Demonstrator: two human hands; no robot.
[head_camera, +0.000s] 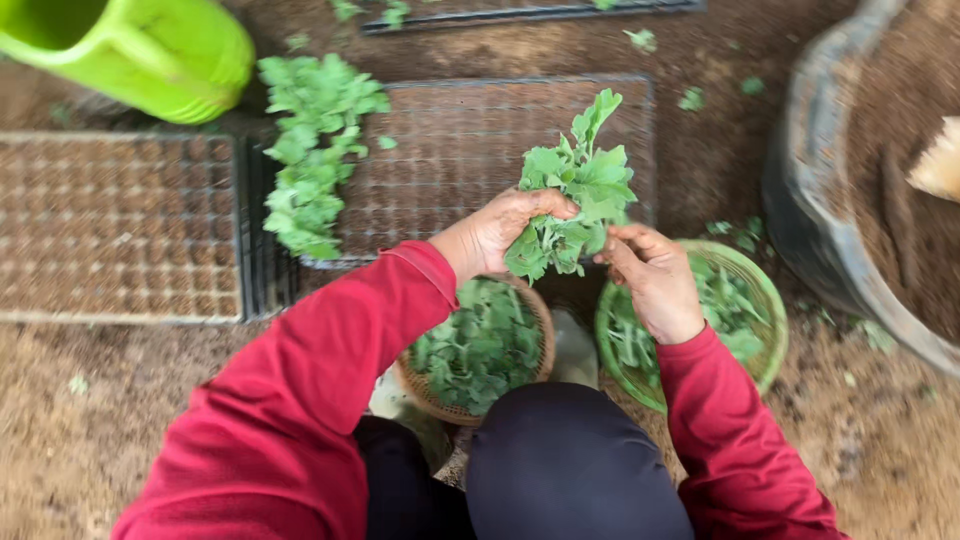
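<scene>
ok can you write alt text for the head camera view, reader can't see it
Seen from above, a person in red sleeves holds a bunch of leafy green cuttings in the left hand while the right hand picks at its stems. Below sit a brown woven basket and a green basket, both holding leaves; ahead, soil-filled seedling trays on the dirt ground, one planted with a row of cuttings.

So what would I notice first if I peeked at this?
Probably the bunch of leafy cuttings in the middle, gripped by the left hand while the right hand touches it. Then the bright green watering can at top left, above the soil-filled seed tray.
</scene>
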